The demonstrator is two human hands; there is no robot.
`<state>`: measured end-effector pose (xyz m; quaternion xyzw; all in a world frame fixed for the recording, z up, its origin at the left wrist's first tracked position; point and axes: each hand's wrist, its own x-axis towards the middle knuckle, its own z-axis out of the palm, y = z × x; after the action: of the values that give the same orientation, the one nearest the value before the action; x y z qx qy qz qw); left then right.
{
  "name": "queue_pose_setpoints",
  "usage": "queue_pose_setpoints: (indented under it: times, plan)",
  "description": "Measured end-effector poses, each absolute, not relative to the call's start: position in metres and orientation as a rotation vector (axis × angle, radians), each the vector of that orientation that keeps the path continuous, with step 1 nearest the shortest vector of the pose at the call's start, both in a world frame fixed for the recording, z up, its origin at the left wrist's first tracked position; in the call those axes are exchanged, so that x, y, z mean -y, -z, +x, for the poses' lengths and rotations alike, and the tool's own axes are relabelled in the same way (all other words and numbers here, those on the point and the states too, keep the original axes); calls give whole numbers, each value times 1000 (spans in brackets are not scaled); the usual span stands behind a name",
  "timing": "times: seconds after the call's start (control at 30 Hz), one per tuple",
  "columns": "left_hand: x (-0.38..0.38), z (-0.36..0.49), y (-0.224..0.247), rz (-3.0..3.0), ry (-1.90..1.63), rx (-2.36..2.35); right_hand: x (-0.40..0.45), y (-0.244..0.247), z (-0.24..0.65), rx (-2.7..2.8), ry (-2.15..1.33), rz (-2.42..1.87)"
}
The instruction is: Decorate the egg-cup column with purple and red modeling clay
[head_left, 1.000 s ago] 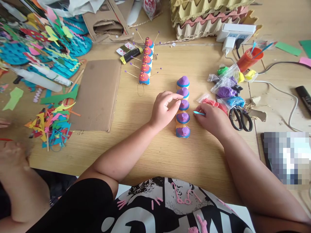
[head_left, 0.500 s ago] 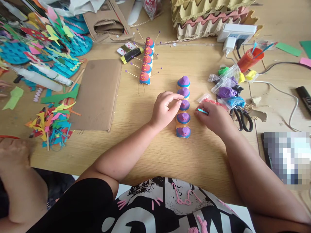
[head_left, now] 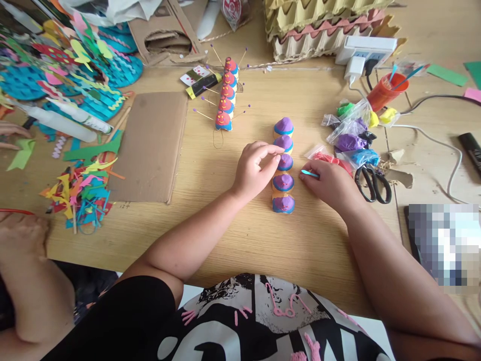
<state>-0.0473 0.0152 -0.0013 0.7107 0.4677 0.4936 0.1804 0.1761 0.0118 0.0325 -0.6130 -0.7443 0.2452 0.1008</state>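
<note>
A strip of egg-carton cups (head_left: pixel 283 183) stands in a row before me, its bumps covered in purple clay with blue rims. Tiny red dabs show on the nearer bumps. My left hand (head_left: pixel 256 167) has thumb and forefinger closed on the strip's left side, around the second and third bumps. To the right of the strip, my right hand (head_left: pixel 330 181) grips a small blue clay tool (head_left: pixel 309 174), whose tip points left toward the bumps. Red clay in a plastic bag (head_left: pixel 330 159) lies just behind my right hand.
A finished-looking red and blue caterpillar (head_left: pixel 226 98) with stick legs stands farther back. Cardboard (head_left: pixel 150 145) and paper scraps (head_left: pixel 84 190) lie left. Right are black scissors (head_left: pixel 374 185), clay bags (head_left: pixel 351 142), an orange cup (head_left: pixel 387 93) and cables. Another person's hand (head_left: pixel 22 233) rests far left.
My right hand has shifted slightly left with the clay tool, its tip now nearer the strip. My left hand has stayed put. Another person's fingers have appeared by the green paper at left.
</note>
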Motion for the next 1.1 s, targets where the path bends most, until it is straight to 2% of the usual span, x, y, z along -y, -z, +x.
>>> queue_pose_setpoints:
  times: [0.27, 0.63, 1.1]
  plan:
    - [-15, -48, 2, 2013, -1327, -1390, -12, -32, 177, 2188, -728, -1783]
    - [-16, -47, 2, 2078, -1271, -1380, -10, -33, 147, 1783, -874, -1495]
    - [-21, -47, 10, 2100, -1226, -1380, -9, -22, 138, 1721, -857, -1488]
